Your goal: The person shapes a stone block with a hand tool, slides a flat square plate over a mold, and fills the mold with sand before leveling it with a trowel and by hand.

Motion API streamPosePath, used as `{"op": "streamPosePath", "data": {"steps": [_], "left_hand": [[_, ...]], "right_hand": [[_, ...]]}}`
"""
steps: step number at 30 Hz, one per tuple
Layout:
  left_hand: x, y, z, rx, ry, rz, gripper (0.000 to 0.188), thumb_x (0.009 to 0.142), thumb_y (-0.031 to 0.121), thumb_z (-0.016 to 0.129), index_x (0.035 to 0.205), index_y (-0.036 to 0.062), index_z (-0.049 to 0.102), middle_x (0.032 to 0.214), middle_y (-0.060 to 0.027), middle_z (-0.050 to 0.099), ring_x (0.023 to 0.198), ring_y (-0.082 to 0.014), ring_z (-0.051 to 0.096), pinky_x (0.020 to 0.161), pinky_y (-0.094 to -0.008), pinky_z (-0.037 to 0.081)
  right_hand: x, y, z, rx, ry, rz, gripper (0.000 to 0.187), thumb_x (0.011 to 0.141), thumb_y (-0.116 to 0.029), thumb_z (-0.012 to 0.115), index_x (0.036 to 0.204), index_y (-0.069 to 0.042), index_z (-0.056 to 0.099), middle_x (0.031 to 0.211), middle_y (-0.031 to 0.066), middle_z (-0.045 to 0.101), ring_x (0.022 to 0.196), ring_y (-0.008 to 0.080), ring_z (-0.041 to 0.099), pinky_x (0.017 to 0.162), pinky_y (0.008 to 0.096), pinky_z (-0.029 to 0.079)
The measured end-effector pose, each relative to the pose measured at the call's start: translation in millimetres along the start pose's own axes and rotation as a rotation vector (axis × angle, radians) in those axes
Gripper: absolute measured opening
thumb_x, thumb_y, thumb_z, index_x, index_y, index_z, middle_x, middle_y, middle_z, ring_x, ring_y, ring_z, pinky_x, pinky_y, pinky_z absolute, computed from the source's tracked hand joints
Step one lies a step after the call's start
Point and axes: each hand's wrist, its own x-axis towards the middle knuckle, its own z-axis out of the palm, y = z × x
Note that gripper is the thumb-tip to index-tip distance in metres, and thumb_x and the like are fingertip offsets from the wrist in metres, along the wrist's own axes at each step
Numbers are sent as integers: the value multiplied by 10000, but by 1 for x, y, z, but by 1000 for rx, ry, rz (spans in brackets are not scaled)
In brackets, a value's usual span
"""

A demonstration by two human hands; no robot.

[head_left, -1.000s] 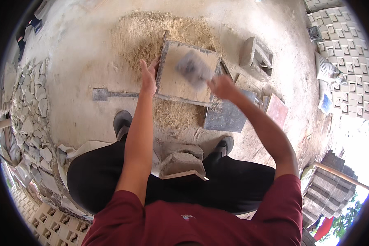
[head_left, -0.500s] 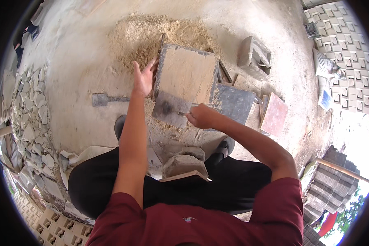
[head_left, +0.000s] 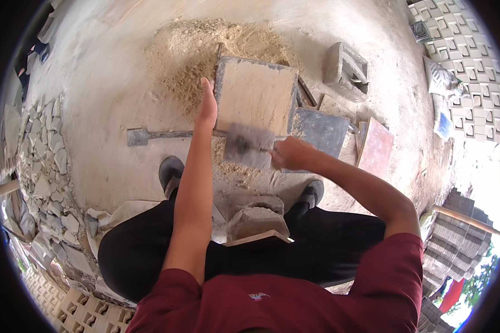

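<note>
A square metal mould (head_left: 221,83) filled level with pale sandy mix (head_left: 258,94) lies on the ground in front of me. My left hand (head_left: 208,106) is turned edge-on along the mould's left side, fingers straight out and holding nothing. In my right hand (head_left: 294,154) is the handle of a flat rectangular trowel (head_left: 253,158), gripped in a closed fist. The trowel's blade overlaps the mould's near edge and is a little blurred. A long metal bar with a flat paddle end (head_left: 138,137) runs out to the left from the mould's near side.
Loose sandy mix (head_left: 178,61) is heaped behind the mould. To its right lie a dark flat plate (head_left: 325,133), a reddish slab (head_left: 376,145) and a hollow concrete block (head_left: 344,72). A rough block seat (head_left: 258,222) stands between my legs. Broken stone pieces (head_left: 41,161) cover the left side.
The trowel has slid to the right along the mould's near edge. My left hand has shifted right and turned edge-on, its fingers closer together. The whole view has moved slightly.
</note>
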Motion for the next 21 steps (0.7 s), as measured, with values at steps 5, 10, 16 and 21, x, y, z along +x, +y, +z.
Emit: {"op": "streamPosePath", "data": {"steps": [5, 10, 16, 21], "left_hand": [[-9, 40, 102, 965, 210, 431, 675, 1040, 501, 155, 1506, 29, 287, 1595, -215, 187, 1512, -305, 71, 1217, -481, 29], [33, 42, 158, 1346, -119, 603, 637, 1049, 446, 182, 1556, 60, 160, 1636, -121, 109, 1518, -242, 72, 1223, -458, -7], [13, -8, 156, 1573, -126, 670, 659, 1042, 430, 221, 1552, 21, 130, 1639, -102, 95, 1512, -246, 97, 1232, -445, 74], [-53, -15, 149, 1490, -165, 662, 646, 1036, 361, 282, 1536, -25, 146, 1620, -179, 116, 1507, -290, 116, 1224, -451, 109]], "right_hand": [[-15, 128, -67, 154, 367, 403, 442, 946, -306, 495, 663, 9, 622, 534, 143, 591, 455, 252, 583, 488, 465, 506], [24, 132, -85, 148, 147, 481, 442, 927, -344, 523, 768, 42, 669, 709, 193, 679, 700, 311, 692, 745, 451, 557], [1, 105, -69, 228, 151, 439, 419, 916, -332, 530, 830, 49, 680, 861, 276, 680, 857, 419, 680, 834, 490, 533], [-25, 72, -39, 327, 14, 450, 427, 949, -344, 499, 858, 25, 693, 920, 279, 683, 888, 426, 679, 849, 503, 532]]}}
